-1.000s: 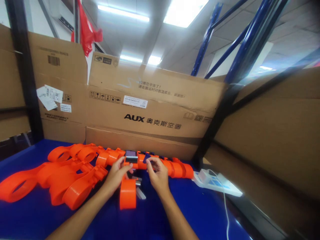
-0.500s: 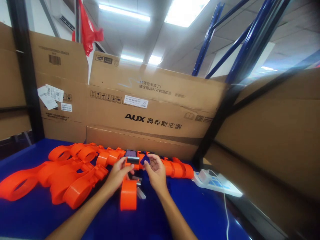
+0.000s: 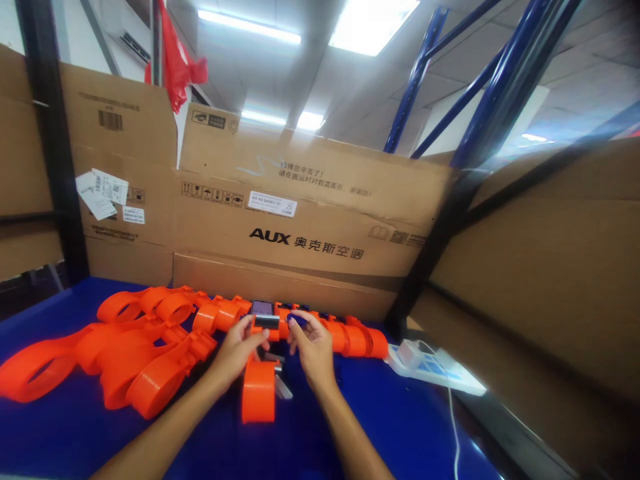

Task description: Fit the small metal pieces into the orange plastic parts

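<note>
My left hand (image 3: 245,343) grips an orange plastic part with a black-and-silver bar (image 3: 267,322) across its top. Thumb and fingers close on its left side. Just to the right, my right hand (image 3: 314,343) pinches a small dark blue piece (image 3: 297,320), partly hidden by the fingers and apart from the bar. Below both hands lies an orange ring-shaped part (image 3: 259,392), with small grey and clear strips (image 3: 283,387) at its right side. A phone-like dark screen (image 3: 262,307) stands behind the left hand.
Several orange looped parts (image 3: 115,360) are heaped at the left, and more orange rings (image 3: 355,339) line the back right of the blue table (image 3: 390,427). A white power strip (image 3: 450,373) with a cable sits at the right. Cardboard (image 3: 310,220) walls the back.
The blue piece has turned in my right hand's fingers and now shows as a narrower, curved shape. My left hand and the part it holds have hardly moved.
</note>
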The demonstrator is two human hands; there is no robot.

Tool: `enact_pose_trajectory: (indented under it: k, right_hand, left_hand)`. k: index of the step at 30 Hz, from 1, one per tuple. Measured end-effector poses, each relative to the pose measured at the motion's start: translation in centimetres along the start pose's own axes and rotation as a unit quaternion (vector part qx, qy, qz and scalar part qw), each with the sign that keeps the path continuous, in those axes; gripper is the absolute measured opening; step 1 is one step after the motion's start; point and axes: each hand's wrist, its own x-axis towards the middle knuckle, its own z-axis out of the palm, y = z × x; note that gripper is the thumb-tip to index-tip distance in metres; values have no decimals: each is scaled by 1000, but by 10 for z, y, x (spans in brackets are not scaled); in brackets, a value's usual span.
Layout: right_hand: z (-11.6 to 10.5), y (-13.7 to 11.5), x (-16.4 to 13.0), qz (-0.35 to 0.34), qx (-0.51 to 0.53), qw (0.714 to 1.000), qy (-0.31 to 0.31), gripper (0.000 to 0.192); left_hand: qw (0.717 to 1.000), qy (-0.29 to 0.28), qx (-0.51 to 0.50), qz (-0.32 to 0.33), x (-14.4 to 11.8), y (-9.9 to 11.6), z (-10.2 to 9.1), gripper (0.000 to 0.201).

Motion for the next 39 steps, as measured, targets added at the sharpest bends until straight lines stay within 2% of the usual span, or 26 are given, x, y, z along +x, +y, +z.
enact_pose_trajectory:
  k: [3,5,10,18,24,33,39]
  right_hand:
    - [0,-5,-2,-12,11,1000,-20,32]
    - [-2,-8,-2,-41,-24,998,-29,30]
    - [-5,-9,-3,-106,-133,985,-32,35]
    - [-4,-11,-10,-142,-163,972,-91,42]
    - [-6,-9,-12,-164,-245,947,-129,42]
    - [-10,0,-10,-238,-358,889,-158,51]
    - [-10,2,-9,-244,-388,875,-158,51]
  left_hand:
    - [1000,-5,-12,5,-1,3,2,45]
    - [1000,-6,-13,7,-2,4,2,45]
    - [1000,2,-7,-5,-2,5,2,48]
    - [1000,12,-14,3,-3,5,2,46]
    - [999,22,-21,12,-2,5,1,45]
    - [998,32,-25,41,-2,8,3,40]
    - [998,25,-10,60,-1,7,2,38]
